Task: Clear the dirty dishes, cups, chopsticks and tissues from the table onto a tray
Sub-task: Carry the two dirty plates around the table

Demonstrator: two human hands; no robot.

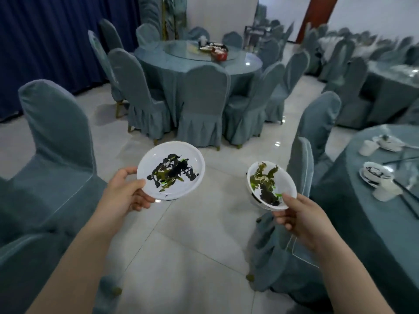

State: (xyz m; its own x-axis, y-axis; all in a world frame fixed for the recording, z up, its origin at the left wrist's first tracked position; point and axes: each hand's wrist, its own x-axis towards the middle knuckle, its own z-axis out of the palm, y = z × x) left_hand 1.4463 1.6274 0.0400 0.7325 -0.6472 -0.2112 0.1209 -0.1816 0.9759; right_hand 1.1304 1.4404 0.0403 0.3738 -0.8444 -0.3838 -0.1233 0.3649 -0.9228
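A: What is seen at the left?

B: A covered chair point(56, 141) is seen there, over a tiled floor point(181, 257). Next to it, the left hand point(127, 191) is held out. A white plate point(171, 170) is gripped at its near-left rim: the thumb is laid on the top of the rim, and the fingers are curled under it. The plate is held nearly level, above the floor. It is smeared with black and green marks.

A: And in the middle?

B: Farther back, a round table point(197, 64) is seen, with chairs set around it. Some items point(214, 49) are placed on its glass turntable, but they are too blurred to be named.

A: What is held at the right?

B: A second dish point(271, 185) is pinched by the right hand point(303, 220) at its lower rim, with the thumb on the inner side. It is tilted toward the camera and is stained in the same colours. Something white is seen behind it, maybe a bowl; it cannot be told clearly.

A: And at the far right?

B: A near table point(362, 200) is partly seen. On it a stained bowl point(377, 173), white cups point(386, 190) and dark chopsticks point(405, 196) are left. No tray can be made out with certainty.
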